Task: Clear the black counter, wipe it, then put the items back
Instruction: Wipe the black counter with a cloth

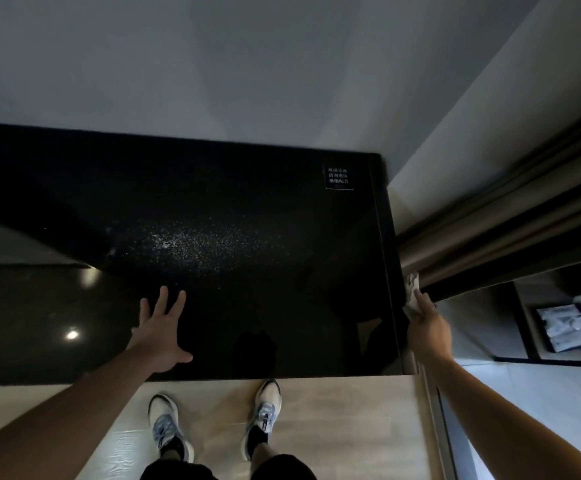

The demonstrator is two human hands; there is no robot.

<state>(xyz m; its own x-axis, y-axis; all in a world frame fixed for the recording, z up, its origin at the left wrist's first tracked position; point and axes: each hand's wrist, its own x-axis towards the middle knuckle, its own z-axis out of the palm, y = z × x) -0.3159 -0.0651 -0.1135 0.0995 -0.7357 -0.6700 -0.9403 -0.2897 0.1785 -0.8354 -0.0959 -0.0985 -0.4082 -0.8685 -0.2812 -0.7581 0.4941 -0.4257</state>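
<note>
Wiping looks in hand: the left hand (162,332) rests flat, fingers spread, on the bare black table (247,220) while the right hand (427,327) grips a white cloth (413,287) at its right edge, so returning the items should follow.

One black counter (247,209), one white cloth (412,289), one sign (339,177), two shoes (166,424).
</note>
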